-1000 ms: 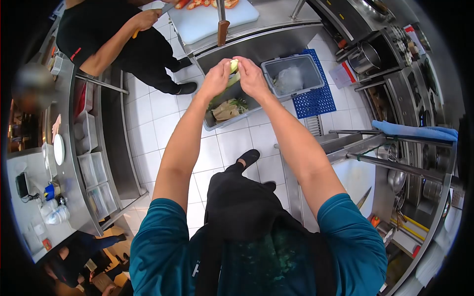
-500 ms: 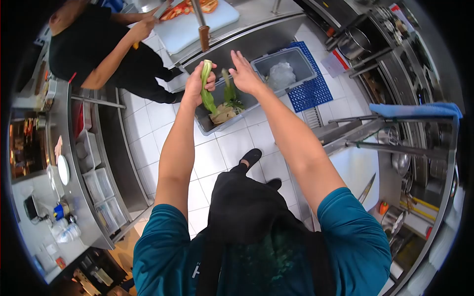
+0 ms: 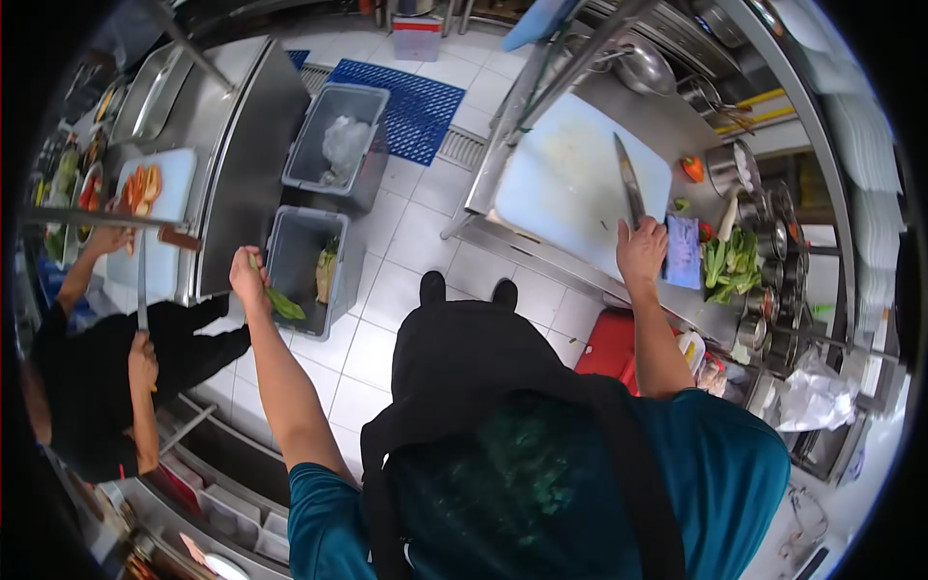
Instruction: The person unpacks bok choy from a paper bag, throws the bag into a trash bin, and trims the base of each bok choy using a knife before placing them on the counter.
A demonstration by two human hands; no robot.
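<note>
My left hand (image 3: 250,277) is closed around a pale stalk, and its green leaf (image 3: 285,305) hangs out beside the near grey bin (image 3: 275,253). My right hand (image 3: 642,253) lies over the handle end of a kitchen knife (image 3: 628,179), with the fingers curled down on it. The handle is mostly hidden by the hand. The blade rests on a white cutting board (image 3: 561,155), pointing away from me. Beside that hand is a folded blue-purple cloth (image 3: 682,251), with leafy greens (image 3: 732,263) just past it.
Brown and green scraps (image 3: 327,271) lie in the near bin. Another grey bin (image 3: 333,95) holds a clear plastic bag. At left a co-worker (image 3: 87,387) holds a long knife (image 3: 142,280) by a board with cut red peppers. An orange pepper (image 3: 692,168) and metal pots stand at right.
My view has turned to the right. My right hand has gone from above the bins to the knife on the board. The greens are still in my left hand, now lower beside the bin.
</note>
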